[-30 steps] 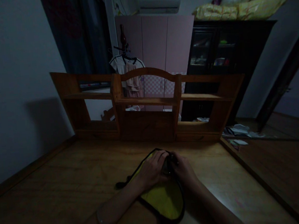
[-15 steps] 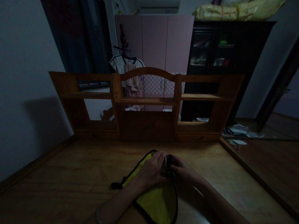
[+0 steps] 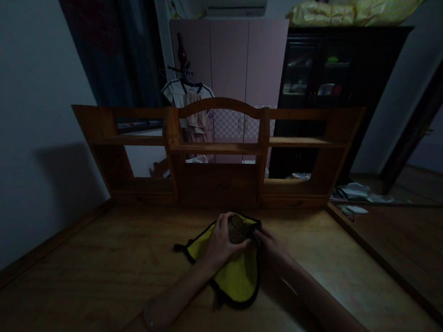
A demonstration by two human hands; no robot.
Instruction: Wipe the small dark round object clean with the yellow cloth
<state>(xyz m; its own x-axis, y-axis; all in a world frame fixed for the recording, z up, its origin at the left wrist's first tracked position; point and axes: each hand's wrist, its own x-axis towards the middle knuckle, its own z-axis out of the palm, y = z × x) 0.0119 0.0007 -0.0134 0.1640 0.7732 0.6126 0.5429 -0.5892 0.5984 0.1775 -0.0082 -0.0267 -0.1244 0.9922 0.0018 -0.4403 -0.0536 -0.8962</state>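
A yellow cloth (image 3: pixel 237 282) with black edging and a dark loop at its left corner lies partly on the wooden desk, bunched up under my hands. My left hand (image 3: pixel 220 243) curls its fingers and thumb around a small round, shiny, see-through glass (image 3: pixel 237 227), which rests against the cloth. The dim light hides its exact shape. To the right of the glass, my right hand (image 3: pixel 269 244) pinches the cloth's black edge. Its fingertips are partly hidden in the cloth.
A wooden shelf unit (image 3: pixel 220 146) stands along the desk's far edge. The desktop (image 3: pixel 111 279) has a raised rim (image 3: pixel 372 246) on the right. A wall (image 3: pixel 30 151) borders the left side. Behind are pink wardrobe doors (image 3: pixel 230 67) and a dark cabinet (image 3: pixel 353 72).
The glass has moved slightly left and away from me and shows more now. My left hand has shifted its grip around it. The cloth's near edge has drawn back, and my right hand is on its edge.
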